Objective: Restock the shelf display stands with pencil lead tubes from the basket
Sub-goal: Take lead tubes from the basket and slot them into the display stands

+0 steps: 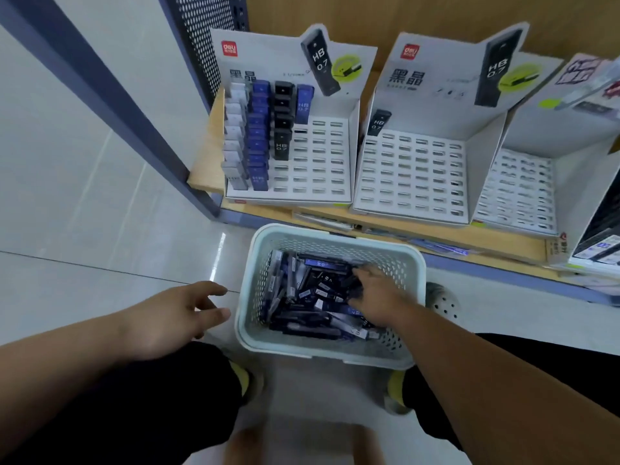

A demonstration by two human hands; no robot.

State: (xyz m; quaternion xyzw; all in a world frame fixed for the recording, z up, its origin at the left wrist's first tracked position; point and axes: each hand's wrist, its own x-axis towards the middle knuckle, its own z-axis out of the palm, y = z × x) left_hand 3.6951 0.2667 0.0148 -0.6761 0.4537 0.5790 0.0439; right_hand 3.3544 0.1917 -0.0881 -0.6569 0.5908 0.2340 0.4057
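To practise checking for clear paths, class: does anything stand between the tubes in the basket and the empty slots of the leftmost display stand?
Nothing visible does. The right hand lies among the tubes in the basket. The leftmost stand has its empty slots uncovered, and stocked tubes fill only its left columns.

The right hand is hemmed in by the basket walls and loose tubes. Bare floor is left ahead of the left hand; the shelf edge is met beyond the basket.
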